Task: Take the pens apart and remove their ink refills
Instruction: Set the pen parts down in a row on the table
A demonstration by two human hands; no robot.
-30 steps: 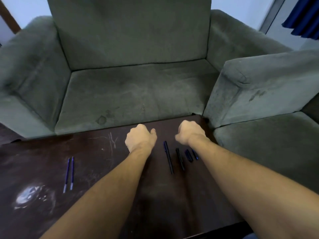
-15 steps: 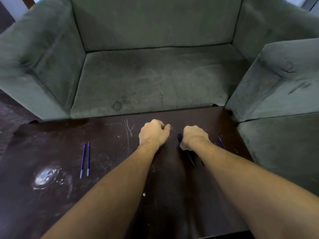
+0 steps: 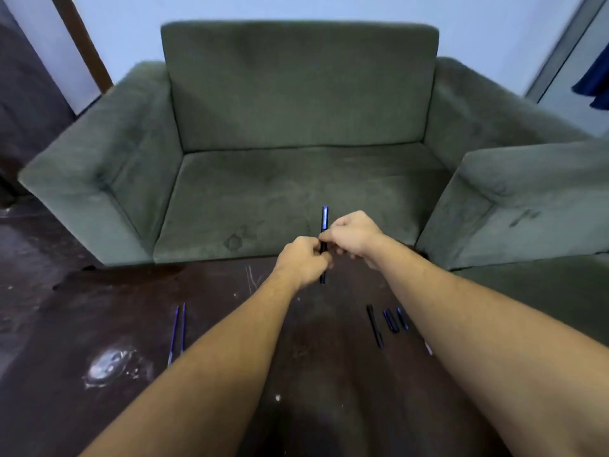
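Note:
A dark pen with a blue top (image 3: 325, 219) stands upright in the air above the far edge of the dark wooden table (image 3: 99, 324). My left hand (image 3: 304, 262) grips its lower half and my right hand (image 3: 354, 235) pinches it just above. Two thin blue ink refills (image 3: 178, 331) lie side by side on the table's left part. Another dark pen (image 3: 375, 325) and two short dark-blue pen parts (image 3: 394, 319) lie on the table to the right, under my right forearm.
A grey-green sofa (image 3: 296, 192) stands right behind the table, and a second sofa's armrest (image 3: 527, 199) is at the right. A pale smear (image 3: 110, 366) marks the table's left front. Dark floor shows at the left.
My right hand picked a pen up from the group on the right. Both hands have lifted and now hold it upright. The camera tilted upward.

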